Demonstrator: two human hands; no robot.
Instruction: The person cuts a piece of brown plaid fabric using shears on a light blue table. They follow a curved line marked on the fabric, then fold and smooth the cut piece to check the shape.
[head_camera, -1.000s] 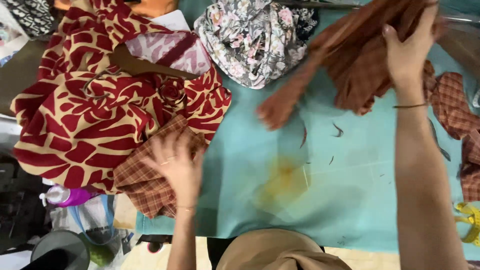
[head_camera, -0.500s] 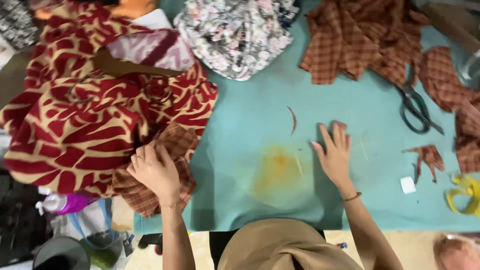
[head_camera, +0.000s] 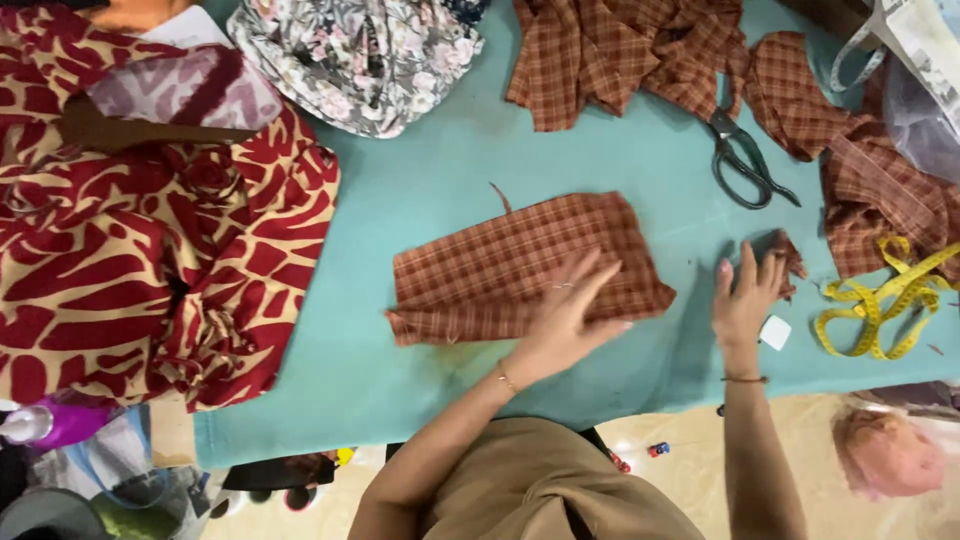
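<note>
Both hands lie flat and open, fingers spread, holding nothing: the left hand (head_camera: 565, 310) presses on the near right part of a brown checked fabric piece (head_camera: 520, 265) spread on the teal table (head_camera: 420, 200), while the right hand (head_camera: 745, 295) rests on bare tabletop just beside it, fingertips touching a small checked scrap (head_camera: 790, 255). Smoothing this piece well would, I judge, mean sweeping from the middle outward so the rumpled left edge flattens without the cloth sliding. A white chalk square (head_camera: 774, 332) sits near the right wrist, a yellow tape measure (head_camera: 885, 300) further right, scissors (head_camera: 745, 160) beyond, and red patterned cloth (head_camera: 150, 260) heaped at left.
</note>
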